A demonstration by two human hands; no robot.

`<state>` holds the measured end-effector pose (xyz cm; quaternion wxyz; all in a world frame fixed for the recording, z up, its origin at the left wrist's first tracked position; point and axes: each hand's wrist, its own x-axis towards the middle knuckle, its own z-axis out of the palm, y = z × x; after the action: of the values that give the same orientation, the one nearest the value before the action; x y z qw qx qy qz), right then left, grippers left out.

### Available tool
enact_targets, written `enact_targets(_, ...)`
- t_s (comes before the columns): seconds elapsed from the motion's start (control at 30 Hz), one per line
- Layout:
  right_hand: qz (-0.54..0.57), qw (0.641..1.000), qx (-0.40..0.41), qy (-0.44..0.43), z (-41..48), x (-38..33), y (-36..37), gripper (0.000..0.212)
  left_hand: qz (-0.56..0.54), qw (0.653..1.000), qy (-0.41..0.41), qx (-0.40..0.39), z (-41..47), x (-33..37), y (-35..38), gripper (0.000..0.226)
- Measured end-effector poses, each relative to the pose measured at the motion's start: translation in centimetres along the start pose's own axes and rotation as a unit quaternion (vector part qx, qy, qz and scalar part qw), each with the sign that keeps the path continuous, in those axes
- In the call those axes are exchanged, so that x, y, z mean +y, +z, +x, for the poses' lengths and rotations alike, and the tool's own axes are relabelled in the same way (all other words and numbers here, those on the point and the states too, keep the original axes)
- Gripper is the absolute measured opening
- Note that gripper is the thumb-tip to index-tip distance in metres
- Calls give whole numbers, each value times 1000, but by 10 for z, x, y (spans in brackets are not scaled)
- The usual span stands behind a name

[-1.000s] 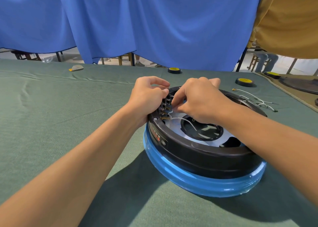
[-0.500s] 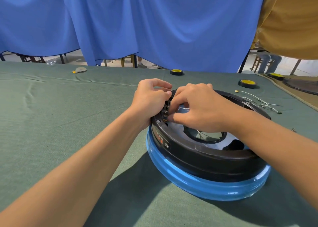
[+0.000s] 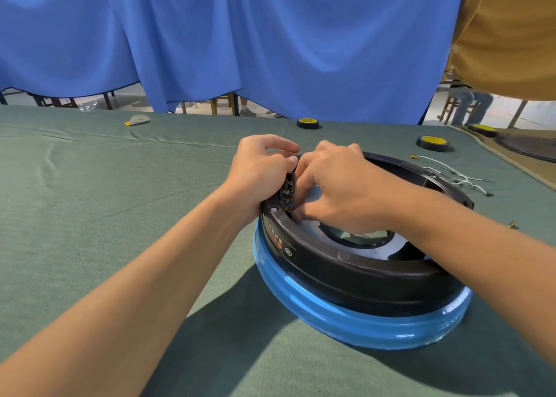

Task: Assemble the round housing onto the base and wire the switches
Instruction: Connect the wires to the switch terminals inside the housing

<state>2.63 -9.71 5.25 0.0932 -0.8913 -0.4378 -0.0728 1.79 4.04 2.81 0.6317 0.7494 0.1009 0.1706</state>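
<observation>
Your left hand [image 3: 258,170] grips the black round plastic housing [image 3: 346,264], seated on glossy blue round base [image 3: 331,315]; right hand [image 3: 340,186] curls at switch terminals [image 3: 285,193], contents hidden, can't tell. Crooked push could bend 1 terminal

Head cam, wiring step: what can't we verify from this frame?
All head view.
- Switch terminals on the black round plastic housing: mostly covered by left hand and right hand; any pinched wire is hidden.
- Red print on housing wall: too small to read.
- Small brass part on green table cloth: too small to identify.
</observation>
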Motion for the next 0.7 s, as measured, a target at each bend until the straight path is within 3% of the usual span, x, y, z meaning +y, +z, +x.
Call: enact_targets(0.7,10,1000,9,0,0,1,2,8,-4,1000,-6,0,-2,2,1,16)
